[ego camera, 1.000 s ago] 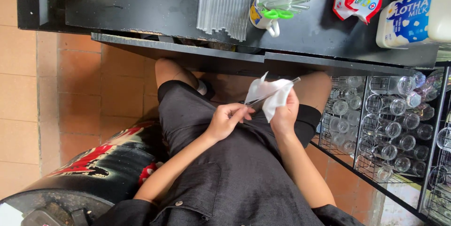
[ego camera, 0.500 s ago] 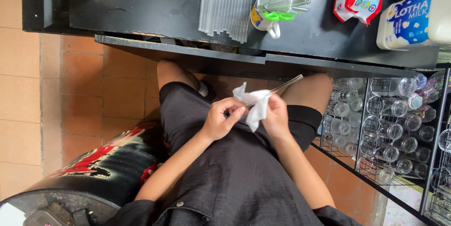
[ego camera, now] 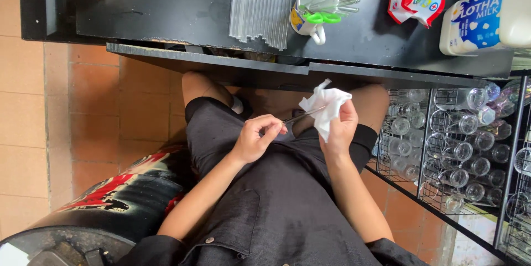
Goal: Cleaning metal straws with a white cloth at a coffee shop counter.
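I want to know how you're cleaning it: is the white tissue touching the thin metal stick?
Touching. The head view shows the white tissue in the right hand wrapped around the tip of the thin metal stick.

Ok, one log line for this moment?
left hand: holds thin metal utensil | right hand: white cloth around its tip | seated at black counter

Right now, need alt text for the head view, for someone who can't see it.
Seen from above, a seated person's left hand holds a thin metal utensil while the right hand wraps a white tissue around its far end. Ahead, a black counter holds clear straws and a mug of utensils.
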